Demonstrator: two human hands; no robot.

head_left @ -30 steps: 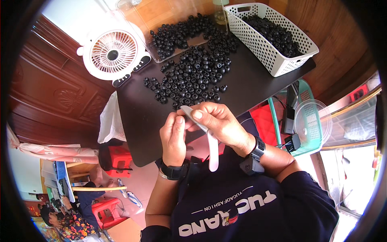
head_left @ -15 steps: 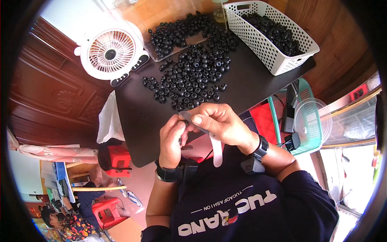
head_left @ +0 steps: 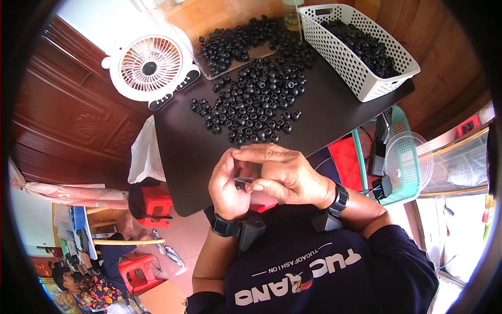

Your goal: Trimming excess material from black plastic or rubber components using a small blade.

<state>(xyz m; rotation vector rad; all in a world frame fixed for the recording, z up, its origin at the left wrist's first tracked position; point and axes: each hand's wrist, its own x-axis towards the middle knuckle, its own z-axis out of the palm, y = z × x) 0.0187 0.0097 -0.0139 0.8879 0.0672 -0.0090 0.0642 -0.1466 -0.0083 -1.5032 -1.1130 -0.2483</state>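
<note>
Above the near edge of the dark table, my two hands meet in front of my chest. My left hand [head_left: 228, 186] is curled, palm up, and a small dark piece [head_left: 240, 184], mostly hidden, shows at its palm. My right hand [head_left: 287, 175] reaches over it, thumb and fingers closed on a thin grey blade [head_left: 246, 180] seen nearly edge-on. The blade's pale handle is out of sight behind the fingers. Just beyond the hands lies a loose pile of small round black parts with holes [head_left: 253, 102].
A clear tray [head_left: 206, 75] at the back holds more black parts. A white perforated basket [head_left: 361, 86] of them stands back right, a white fan [head_left: 151, 68] back left. Beside the table are a teal basket [head_left: 410, 167] and red stools [head_left: 157, 204]. Another person [head_left: 89, 285] sits lower left.
My right hand has turned, so the blade and pale handle that showed plainly are now mostly hidden. My left hand has opened its curl somewhat. The whole view has shifted slightly.
</note>
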